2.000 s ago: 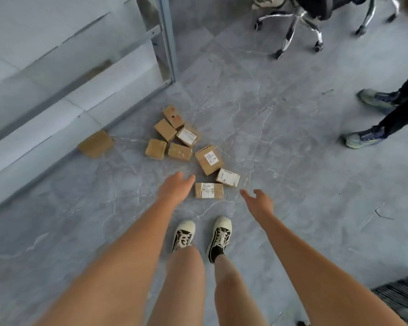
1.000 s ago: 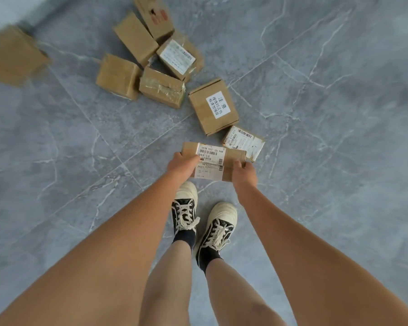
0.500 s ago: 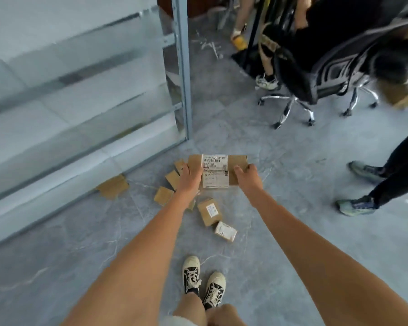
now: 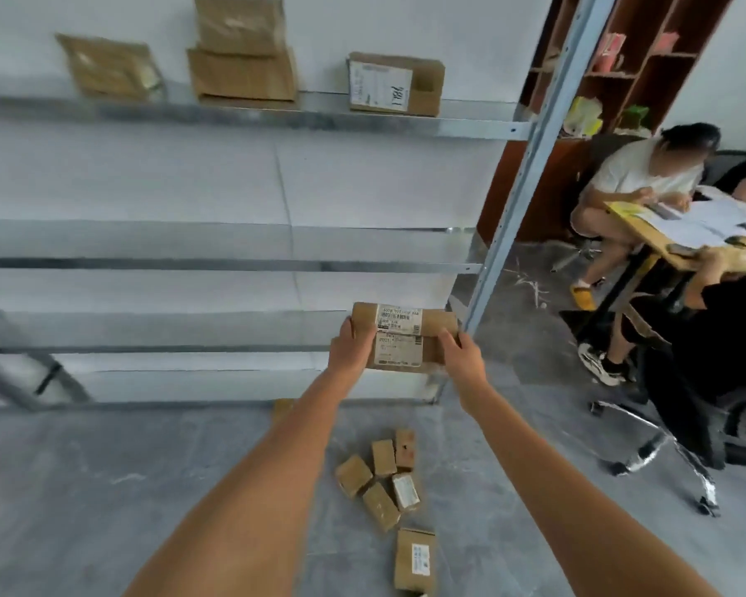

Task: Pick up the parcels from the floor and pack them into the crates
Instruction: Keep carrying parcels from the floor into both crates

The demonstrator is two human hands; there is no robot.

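Before shelving (image 4: 276, 118): left grip (image 4: 352, 349), right grip (image 4: 461, 359) grasping labelled parcel (image 4: 401, 338); boxes (image 4: 242, 49) on top shelf.

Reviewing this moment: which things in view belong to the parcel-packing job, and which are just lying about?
Job:
- held parcel, gripped by left hand and right hand
- floor parcels
- labelled floor parcel

Not part of it:
- shelf parcels, already on the metal shelving
- office chair
- desk
- seated person
- wooden cabinet

No crates visible.

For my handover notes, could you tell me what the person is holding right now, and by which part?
A labelled cardboard parcel, held by its two short ends: left hand on the left end, right hand on the right.
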